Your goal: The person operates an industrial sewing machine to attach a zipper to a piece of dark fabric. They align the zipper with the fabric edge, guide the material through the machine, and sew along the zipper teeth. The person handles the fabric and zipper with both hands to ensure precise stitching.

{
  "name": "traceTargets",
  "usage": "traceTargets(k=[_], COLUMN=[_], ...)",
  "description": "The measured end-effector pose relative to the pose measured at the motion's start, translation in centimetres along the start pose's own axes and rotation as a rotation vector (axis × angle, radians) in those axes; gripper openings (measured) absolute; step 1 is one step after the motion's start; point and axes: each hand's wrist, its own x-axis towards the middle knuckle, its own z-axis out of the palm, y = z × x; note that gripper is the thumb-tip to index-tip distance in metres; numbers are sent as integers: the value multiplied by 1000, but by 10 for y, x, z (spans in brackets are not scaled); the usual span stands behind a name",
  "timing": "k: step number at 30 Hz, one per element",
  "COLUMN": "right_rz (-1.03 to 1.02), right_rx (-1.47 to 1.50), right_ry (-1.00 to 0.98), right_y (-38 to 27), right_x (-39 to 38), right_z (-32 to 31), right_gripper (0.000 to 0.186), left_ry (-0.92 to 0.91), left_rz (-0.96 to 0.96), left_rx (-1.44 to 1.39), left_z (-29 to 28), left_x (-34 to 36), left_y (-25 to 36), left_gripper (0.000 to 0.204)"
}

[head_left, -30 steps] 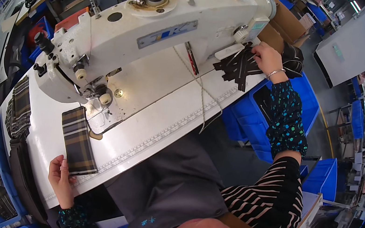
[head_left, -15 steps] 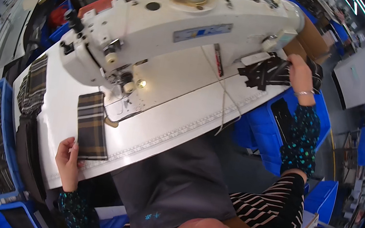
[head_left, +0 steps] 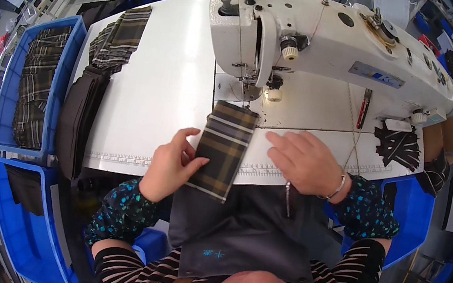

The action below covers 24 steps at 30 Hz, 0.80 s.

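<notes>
My left hand [head_left: 176,166] grips the near left edge of a folded plaid fabric piece [head_left: 222,149], thumb on top, just in front of the white sewing machine's needle area [head_left: 249,86]. My right hand [head_left: 305,165] is right of the plaid piece, fingers bent, with a narrow strip [head_left: 288,200], like a zipper, hanging from it over the table's front edge. Whether its fingertips touch the plaid piece is unclear. A pile of dark strips [head_left: 398,148] lies at the machine's right end, near a red-handled tool [head_left: 365,103] and loose cords.
At left on the white table [head_left: 146,88] lie stacked plaid pieces [head_left: 119,37] and dark folded pieces [head_left: 78,119]. Blue bins with plaid cloth [head_left: 74,42] and dark cloth [head_left: 25,234] flank its left end; another blue bin [head_left: 410,227] is below the right side.
My right hand has come left from the strip pile, bringing a narrow strip. My left hand and the plaid piece are closer to the needle area. The view has turned left.
</notes>
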Motion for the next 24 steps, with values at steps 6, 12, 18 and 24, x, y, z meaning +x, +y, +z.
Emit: traceTargets(k=[6, 12, 18, 24], right_rz=[-148, -191, -176, -103], right_rx=[41, 156, 36, 0], right_ry=[16, -55, 123, -67], right_y=[3, 19, 51, 53], right_x=[28, 33, 36, 47], right_z=[55, 51, 58, 58], right_gripper=[30, 28, 22, 20], left_ry=[-14, -41, 137, 197], left_rz=[250, 809, 421, 398], left_rx=[252, 615, 794, 462], left_z=[11, 18, -4, -8], left_x=[1, 80, 144, 126], left_y=[23, 14, -14, -1], left_gripper=[53, 51, 49, 47])
